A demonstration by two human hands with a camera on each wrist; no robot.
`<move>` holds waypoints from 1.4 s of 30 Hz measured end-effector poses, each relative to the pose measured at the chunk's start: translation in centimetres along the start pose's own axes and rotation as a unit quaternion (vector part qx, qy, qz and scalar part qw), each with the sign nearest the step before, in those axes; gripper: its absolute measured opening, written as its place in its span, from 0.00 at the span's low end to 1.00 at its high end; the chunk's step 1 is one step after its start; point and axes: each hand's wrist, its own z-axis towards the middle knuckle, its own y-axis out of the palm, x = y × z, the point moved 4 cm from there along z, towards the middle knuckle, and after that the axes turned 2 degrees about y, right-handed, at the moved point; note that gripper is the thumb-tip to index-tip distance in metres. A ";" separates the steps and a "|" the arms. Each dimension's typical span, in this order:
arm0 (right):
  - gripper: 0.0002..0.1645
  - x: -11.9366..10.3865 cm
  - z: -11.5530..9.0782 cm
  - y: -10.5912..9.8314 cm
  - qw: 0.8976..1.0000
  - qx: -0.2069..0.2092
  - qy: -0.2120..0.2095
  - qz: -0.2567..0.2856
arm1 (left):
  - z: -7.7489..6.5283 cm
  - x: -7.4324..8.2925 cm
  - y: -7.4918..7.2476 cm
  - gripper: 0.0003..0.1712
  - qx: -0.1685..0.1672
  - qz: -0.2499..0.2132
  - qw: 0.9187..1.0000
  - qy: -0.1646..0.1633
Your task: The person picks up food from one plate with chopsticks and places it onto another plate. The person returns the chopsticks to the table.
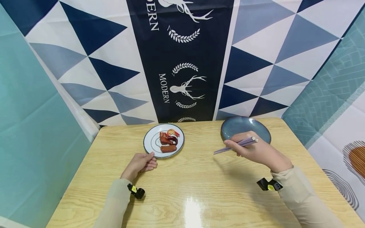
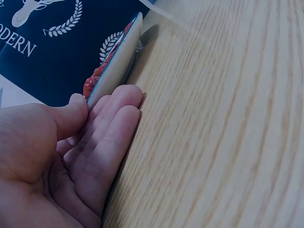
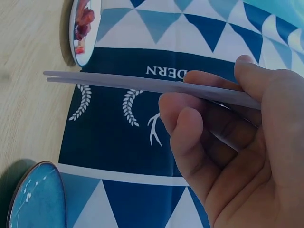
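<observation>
A white plate (image 1: 149, 141) with a dark rim sits at the back of the table, left of centre. On it lie a sausage (image 1: 168, 148), a shrimp-like piece (image 1: 172, 133), a reddish-brown slice and a dark curled piece. My left hand (image 1: 141, 163) pinches the plate's near rim, thumb on top and fingers underneath. In my right hand (image 1: 255, 150) is a pair of light purple chopsticks (image 3: 123, 81), their tips close together, pointing left with nothing between them. Behind that hand stands a blue plate (image 1: 242, 126), partly hidden by it.
The light wooden table (image 1: 171, 186) ends at the back against a patterned cloth (image 1: 182, 57) with triangles and deer prints. Teal sheets (image 1: 34, 126) hang at the sides. Small black cameras are strapped to both wrists.
</observation>
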 end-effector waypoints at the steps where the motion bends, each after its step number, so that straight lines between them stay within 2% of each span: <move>1: 0.22 0.0 0.0 0.0 1.000 0.002 -0.007 -0.006 | 0.0 0.0 0.0 0.26 0.000 0.001 1.000 -0.001; 7: 0.23 -0.3 0.4 0.2 0.997 0.016 -0.060 -0.044 | 0.2 0.1 0.0 0.26 0.002 0.004 1.000 0.000; 15: 0.23 -0.4 0.3 0.2 0.992 0.029 -0.088 -0.080 | 0.3 0.1 0.0 0.25 -0.003 0.004 1.000 -0.001; 21: 0.26 -0.1 0.0 0.5 0.986 0.037 -0.105 -0.125 | 0.2 0.2 0.0 0.25 -0.005 0.001 1.000 0.000; 30: 0.26 0.4 -0.4 1.6 0.980 0.048 -0.135 -0.141 | 0.0 0.2 0.0 0.26 -0.004 0.003 1.000 0.000; 35: 0.24 0.5 -0.7 2.2 0.976 0.063 -0.149 -0.147 | 0.0 0.1 0.0 0.26 -0.005 -0.002 1.000 -0.002; 42: 0.18 0.4 -1.0 2.7 0.969 0.067 -0.139 -0.190 | 0.0 0.0 0.0 0.26 -0.006 -0.001 1.000 -0.002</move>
